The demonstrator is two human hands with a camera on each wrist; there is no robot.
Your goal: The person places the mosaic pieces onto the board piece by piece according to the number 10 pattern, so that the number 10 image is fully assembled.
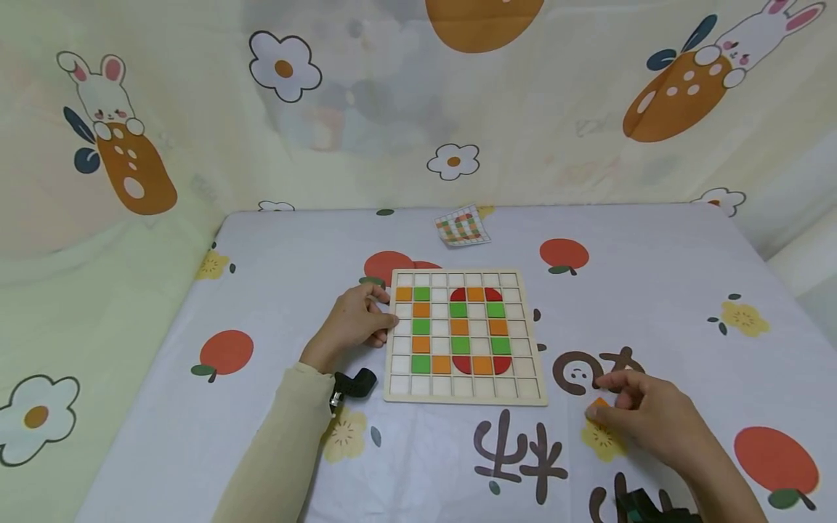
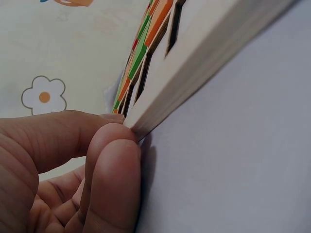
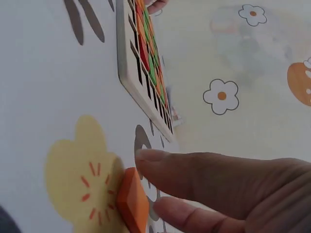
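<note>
A pale wooden grid board lies on the tablecloth, with orange, green and rounded red tiles in some of its cells. My left hand holds the board's left edge; in the left wrist view its fingertips meet at the rim. Beyond the board's lower right corner, my right hand hovers low, thumb and index finger apart. An orange square tile rests on the cloth's printed yellow flower, close to the right fingertips. From the right wrist view, the fingers do not appear closed on it.
A small card with a printed coloured grid lies behind the board, near the back of the table. Patterned cloth hangs as a wall behind the table. Each wrist wears a black device, such as the left one.
</note>
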